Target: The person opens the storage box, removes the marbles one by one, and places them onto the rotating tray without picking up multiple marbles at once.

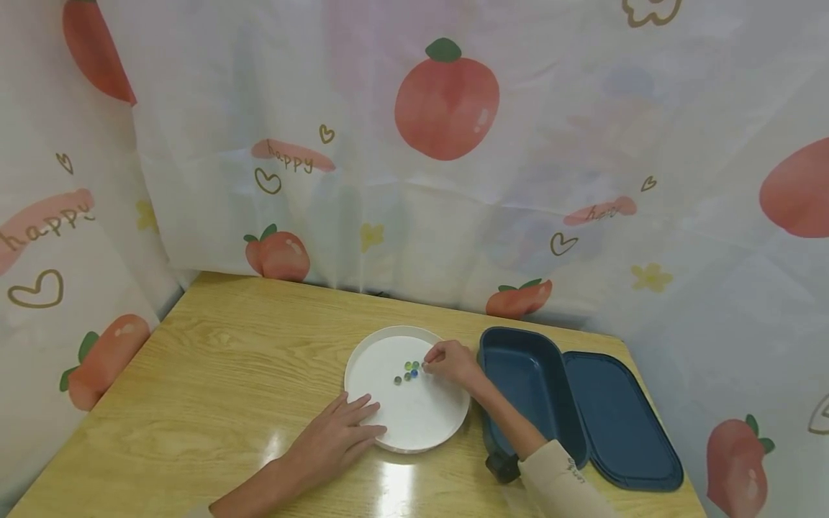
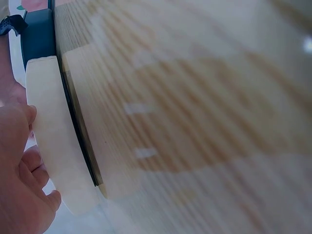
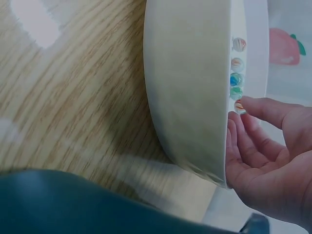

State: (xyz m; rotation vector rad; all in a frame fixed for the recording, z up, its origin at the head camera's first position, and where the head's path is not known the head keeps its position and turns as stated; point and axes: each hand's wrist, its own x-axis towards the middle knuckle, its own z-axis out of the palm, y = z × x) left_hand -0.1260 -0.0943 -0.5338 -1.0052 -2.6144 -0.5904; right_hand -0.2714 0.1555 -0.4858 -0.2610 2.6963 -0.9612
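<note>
A round white tray (image 1: 424,424) with a low rim lies on the table, holding several small glass marbles (image 1: 408,367) clustered near its middle. My right hand (image 1: 453,365) reaches in over the tray's right side. Between its thumb and finger it pinches a marble with an orange-red swirl (image 3: 239,106); in the right wrist view a row of other marbles (image 3: 236,79) sits beside it, one of them blue. At the tray's near-left edge, my left hand (image 1: 337,439) rests with fingers spread and extended over the rim. The left wrist view shows its fingertips against the tray's side (image 2: 53,112).
A deep dark-blue container (image 1: 527,367) with a black part at its near end stands just right of the tray, under my right forearm. Its matching flat lid (image 1: 624,424) lies farther right. A fruit-printed curtain (image 1: 447,216) hangs behind the wooden table (image 1: 246,360).
</note>
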